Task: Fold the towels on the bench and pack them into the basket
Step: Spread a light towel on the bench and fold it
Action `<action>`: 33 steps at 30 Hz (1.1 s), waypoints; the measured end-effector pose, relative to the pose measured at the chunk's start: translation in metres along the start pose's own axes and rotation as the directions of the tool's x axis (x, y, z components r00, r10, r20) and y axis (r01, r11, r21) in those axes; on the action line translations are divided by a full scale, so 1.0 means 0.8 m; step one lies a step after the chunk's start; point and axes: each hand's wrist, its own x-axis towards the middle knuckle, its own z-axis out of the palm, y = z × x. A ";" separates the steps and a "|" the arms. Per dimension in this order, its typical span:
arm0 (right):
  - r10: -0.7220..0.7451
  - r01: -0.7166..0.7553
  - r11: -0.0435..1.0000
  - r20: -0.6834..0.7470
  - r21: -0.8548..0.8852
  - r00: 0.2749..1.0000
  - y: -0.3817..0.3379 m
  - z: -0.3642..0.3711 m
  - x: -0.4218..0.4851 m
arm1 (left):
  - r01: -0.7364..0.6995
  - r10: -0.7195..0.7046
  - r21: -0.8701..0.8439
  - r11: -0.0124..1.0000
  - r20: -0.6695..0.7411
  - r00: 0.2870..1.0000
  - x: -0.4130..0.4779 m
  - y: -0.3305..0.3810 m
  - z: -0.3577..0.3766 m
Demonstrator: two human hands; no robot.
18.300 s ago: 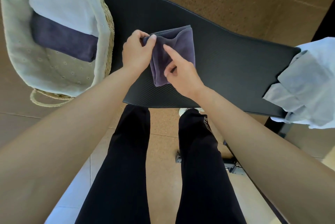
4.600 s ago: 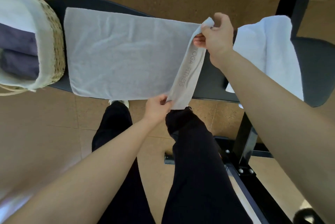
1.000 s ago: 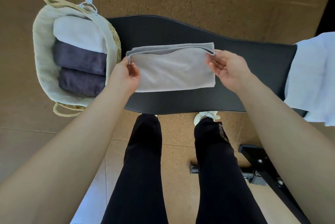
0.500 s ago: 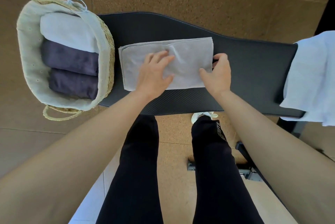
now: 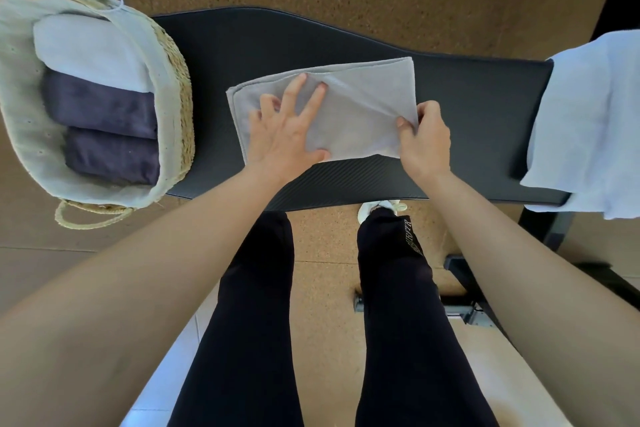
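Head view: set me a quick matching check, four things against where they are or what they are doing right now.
1. grey towel
2. purple towels
3. loose white towel
4. right hand

A. draped over the right end of the bench
B. pinching the grey towel's right edge
C. flat on the bench under the left hand
D. packed in the basket

Pairs: 1-C, 2-D, 3-A, 4-B.

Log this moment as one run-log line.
step: fold grey towel on bench | left hand: presses it flat | right hand: pinches its right edge | basket: three folded towels
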 end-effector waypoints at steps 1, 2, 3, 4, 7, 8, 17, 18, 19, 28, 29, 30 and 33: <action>-0.014 0.014 1.000 -0.001 0.008 1.000 0.004 -0.006 -0.001 | 0.024 -0.024 -0.003 1.000 0.001 1.000 0.001 0.008 0.001; -0.037 0.037 0.999 -0.008 0.022 0.999 0.007 -0.012 -0.002 | 0.054 -0.054 -0.011 0.998 0.008 0.999 0.001 0.015 0.001; -0.065 0.065 0.997 -0.018 0.034 0.998 0.008 -0.018 -0.003 | 0.081 -0.081 -0.024 0.996 0.014 0.997 0.001 0.023 0.001; -0.094 0.095 0.994 -0.027 0.044 0.995 0.009 -0.024 -0.003 | 0.105 -0.104 -0.037 0.994 0.024 0.994 0.002 0.031 0.000; -0.174 0.176 0.982 -0.027 0.069 0.984 0.004 -0.039 -0.006 | 0.176 -0.168 -0.102 0.979 0.081 0.982 0.006 0.051 -0.002; -0.201 0.201 0.976 -0.005 0.090 0.980 0.000 -0.042 -0.008 | 0.192 -0.178 -0.139 0.972 0.106 0.978 0.006 0.055 -0.003; -0.409 0.367 0.908 0.242 0.199 0.880 -0.030 -0.022 -0.047 | 0.395 -0.151 -0.811 0.432 0.366 0.918 0.032 -0.002 -0.041; -0.416 0.370 0.905 0.257 0.210 0.872 -0.032 -0.013 -0.052 | 0.481 -0.153 -0.838 0.257 0.456 0.877 0.033 -0.007 -0.057; -0.422 0.371 0.903 0.276 0.218 0.864 -0.035 -0.003 -0.056 | 0.535 -0.106 -0.838 0.112 0.525 0.845 0.033 -0.013 -0.072; -0.442 0.495 0.869 0.491 0.025 0.751 -0.067 0.085 -0.078 | 0.499 -0.043 -0.838 0.222 0.503 0.863 0.025 -0.061 -0.090; -0.439 0.519 0.854 0.506 -0.022 0.743 -0.069 0.093 -0.080 | 0.472 -0.076 -0.834 0.286 0.471 0.879 0.025 -0.067 -0.084; -0.430 0.539 0.840 0.521 -0.069 0.737 -0.070 0.099 -0.080 | 0.444 -0.091 -0.828 0.341 0.441 0.893 0.024 -0.070 -0.081; -0.415 0.583 0.795 0.551 -0.166 0.724 -0.073 0.111 -0.084 | 0.344 -0.132 -0.838 0.423 0.318 0.939 0.021 -0.076 -0.071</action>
